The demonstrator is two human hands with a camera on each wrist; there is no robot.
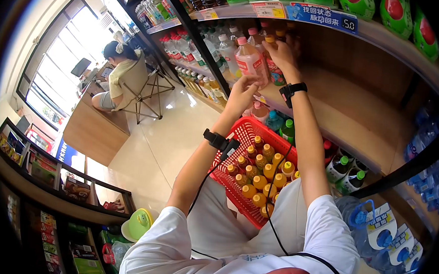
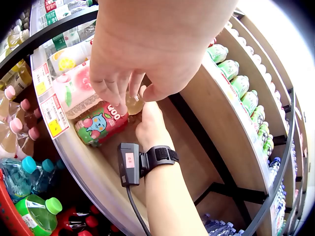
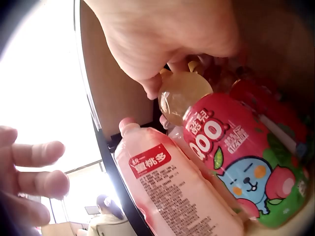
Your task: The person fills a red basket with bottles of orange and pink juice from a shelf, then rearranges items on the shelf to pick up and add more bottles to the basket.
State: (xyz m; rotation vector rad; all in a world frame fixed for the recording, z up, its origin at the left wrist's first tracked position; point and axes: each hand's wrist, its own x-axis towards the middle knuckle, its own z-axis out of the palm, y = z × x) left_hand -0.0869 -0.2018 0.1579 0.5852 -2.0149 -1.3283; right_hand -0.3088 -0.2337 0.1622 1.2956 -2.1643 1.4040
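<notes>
On the shelf, a red-labelled Qoo juice bottle point(image 3: 236, 152) stands upright, its orange cap point(image 1: 270, 39) facing up. My right hand point(image 1: 283, 56) is at its top, the thumb and fingers curled about the cap and neck; the bottle top is partly hidden by the hand in the right wrist view. Beside it stands a pink peach drink bottle point(image 1: 250, 60) with a pink cap. My left hand point(image 1: 244, 93) is in front of that bottle near the shelf edge, fingers loosely bent and holding nothing. In the left wrist view the left hand point(image 2: 152, 49) overlaps the bottles.
A red basket point(image 1: 217, 175) full of yellow-capped bottles stands between my knees, below the shelf edge. More bottles fill the lower shelf, and large water jugs point(image 1: 382, 245) stand to the right. A person point(image 1: 117, 74) sits at a desk point(image 1: 98, 125) further off to the left.
</notes>
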